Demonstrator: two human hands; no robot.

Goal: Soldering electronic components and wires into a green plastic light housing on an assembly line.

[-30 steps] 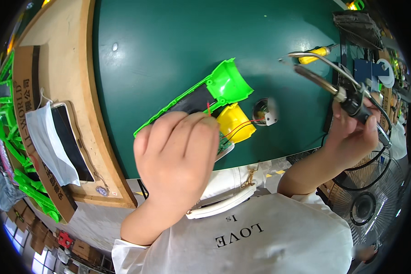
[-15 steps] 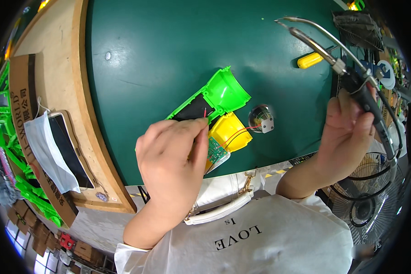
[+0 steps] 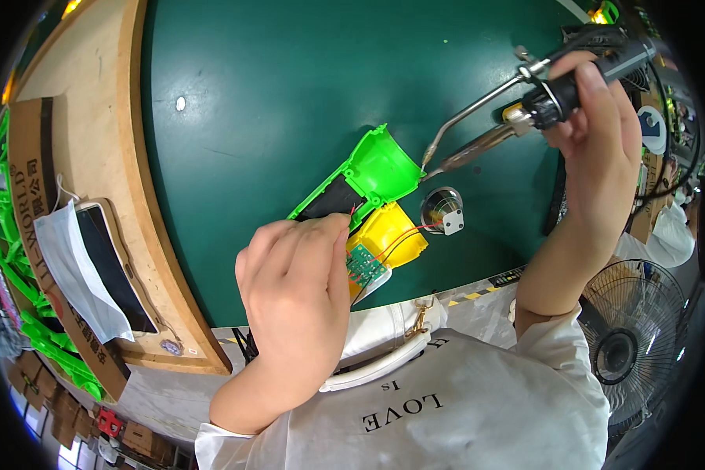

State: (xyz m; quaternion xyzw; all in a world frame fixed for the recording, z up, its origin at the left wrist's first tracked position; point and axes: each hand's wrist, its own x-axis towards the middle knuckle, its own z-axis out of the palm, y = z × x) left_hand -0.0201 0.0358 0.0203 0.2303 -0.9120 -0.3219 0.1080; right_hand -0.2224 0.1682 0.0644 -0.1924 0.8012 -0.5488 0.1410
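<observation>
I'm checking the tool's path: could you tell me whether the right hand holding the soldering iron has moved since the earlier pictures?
Yes. The right hand with the metal-tipped soldering iron has risen up the green mat, away from its near edge.

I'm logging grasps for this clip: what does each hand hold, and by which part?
The right hand holds a soldering iron by its black handle. The left hand pins the green and yellow toy housing at its near end.

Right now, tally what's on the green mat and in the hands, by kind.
Green plastic shell: 1
Yellow plastic housing: 1
Small green circuit board: 1
Round metal speaker: 1
Soldering iron, held in the right hand: 1
Total: 5
The left hand rests on the shell and board.
</observation>
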